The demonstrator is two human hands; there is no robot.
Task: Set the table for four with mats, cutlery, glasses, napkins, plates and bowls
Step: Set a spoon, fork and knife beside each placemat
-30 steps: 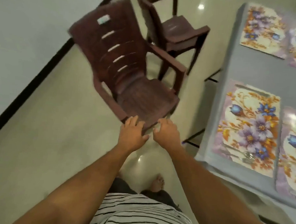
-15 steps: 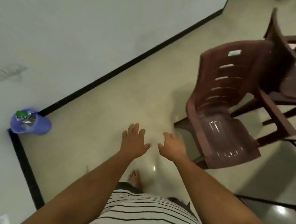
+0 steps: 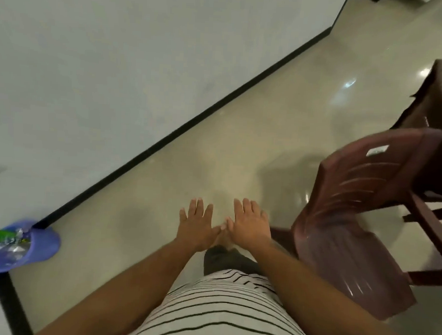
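Observation:
My left hand (image 3: 197,223) and my right hand (image 3: 250,225) are stretched out side by side in front of me, palms down over the beige floor, fingers straight and holding nothing. Their thumbs nearly touch. No mat, cutlery, glass, napkin, plate, bowl or table is in view at this moment.
A brown plastic chair (image 3: 361,213) stands at my right, with a second one (image 3: 438,102) behind it. A blue bin (image 3: 21,245) with rubbish sits in the wall corner at the left. A pale wall (image 3: 117,72) with a black skirting runs diagonally across the view.
My view has swung left, away from the table with its floral mats, which has left the frame. The chairs slid to the right edge. Both hands stay out front, fingers now straighter.

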